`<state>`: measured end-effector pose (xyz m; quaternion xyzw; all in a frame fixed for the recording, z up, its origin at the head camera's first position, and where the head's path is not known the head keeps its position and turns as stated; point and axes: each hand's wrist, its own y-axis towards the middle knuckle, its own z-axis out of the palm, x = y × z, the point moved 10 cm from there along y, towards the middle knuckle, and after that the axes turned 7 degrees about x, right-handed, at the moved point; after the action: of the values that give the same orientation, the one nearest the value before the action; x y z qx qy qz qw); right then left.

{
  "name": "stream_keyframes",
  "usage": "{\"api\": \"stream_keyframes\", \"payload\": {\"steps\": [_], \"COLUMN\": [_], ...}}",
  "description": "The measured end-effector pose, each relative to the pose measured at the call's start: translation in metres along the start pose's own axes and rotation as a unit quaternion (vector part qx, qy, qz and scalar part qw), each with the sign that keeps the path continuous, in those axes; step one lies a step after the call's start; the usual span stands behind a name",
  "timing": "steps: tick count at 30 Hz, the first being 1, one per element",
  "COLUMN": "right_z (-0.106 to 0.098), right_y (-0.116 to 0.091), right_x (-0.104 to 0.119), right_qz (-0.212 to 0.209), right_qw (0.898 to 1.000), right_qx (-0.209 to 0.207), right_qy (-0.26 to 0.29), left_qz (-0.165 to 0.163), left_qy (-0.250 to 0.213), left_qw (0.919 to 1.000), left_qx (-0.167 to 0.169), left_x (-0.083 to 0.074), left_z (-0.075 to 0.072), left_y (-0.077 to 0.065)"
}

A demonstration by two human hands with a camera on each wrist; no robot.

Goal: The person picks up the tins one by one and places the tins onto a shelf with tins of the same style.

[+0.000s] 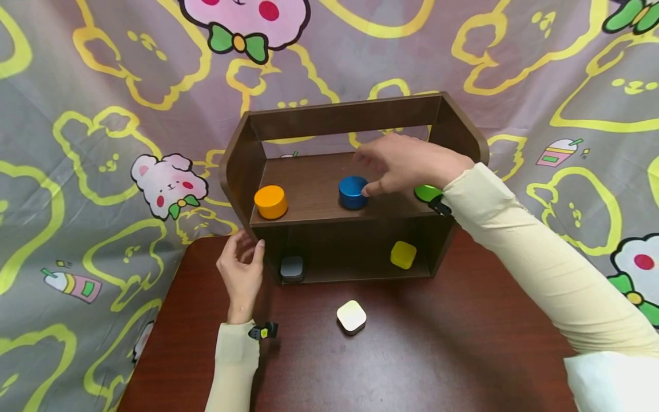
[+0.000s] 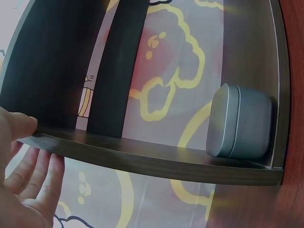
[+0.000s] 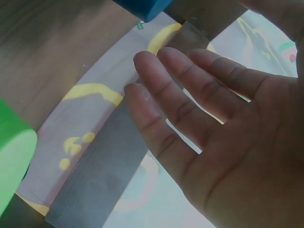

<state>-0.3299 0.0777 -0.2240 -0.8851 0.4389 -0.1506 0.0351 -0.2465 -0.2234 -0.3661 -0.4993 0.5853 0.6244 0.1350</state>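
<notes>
A small dark brown two-tier shelf (image 1: 360,222) stands on the table. At its left side board, my left hand (image 1: 242,272) pinches the edge, thumb on one face and fingers on the other; the left wrist view shows this hand (image 2: 28,175) closely. Over the upper tier, my right hand (image 1: 412,163) has its fingers spread loosely with nothing in them. Its thumb overlaps the rim of a round blue tin (image 1: 352,193) in the head view. In the right wrist view the fingers (image 3: 161,85) are relaxed, apart from the blue tin (image 3: 145,7).
On the upper tier sit a round orange tin (image 1: 271,202) at left and a green tin (image 1: 427,193) at right, partly behind my wrist. Below are a grey square tin (image 1: 292,267) and a yellow one (image 1: 403,254). A whitish square tin (image 1: 352,316) lies on the table (image 1: 412,355).
</notes>
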Motion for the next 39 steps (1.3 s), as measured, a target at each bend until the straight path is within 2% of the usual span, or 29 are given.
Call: {"api": "stream_keyframes", "payload": {"steps": [12, 18, 24, 31, 39], "right_z": [-0.007, -0.008, -0.002, 0.008, 0.027], "right_y": [-0.015, -0.025, -0.038, -0.044, -0.051], "right_x": [0.013, 0.022, 0.026, 0.036, 0.042], "right_qz": [-0.022, -0.047, -0.053, -0.109, -0.142], "right_qw": [0.999, 0.997, 0.996, 0.989, 0.985], "right_qx": [-0.032, -0.058, -0.075, -0.093, -0.090], "right_qy": [-0.012, -0.005, 0.016, 0.025, 0.042], "left_qz": [-0.005, -0.003, 0.000, -0.001, 0.001], "left_qy": [0.001, 0.005, 0.005, 0.001, 0.005], "left_qw": [1.0000, 1.0000, 1.0000, 1.0000, 1.0000], "left_qx": [-0.001, -0.001, -0.002, 0.000, 0.001], "left_x": [-0.001, 0.000, -0.001, -0.001, -0.001], "left_z": [0.000, 0.000, 0.000, 0.000, 0.001], "left_y": [0.000, 0.000, 0.000, 0.000, 0.000]}}
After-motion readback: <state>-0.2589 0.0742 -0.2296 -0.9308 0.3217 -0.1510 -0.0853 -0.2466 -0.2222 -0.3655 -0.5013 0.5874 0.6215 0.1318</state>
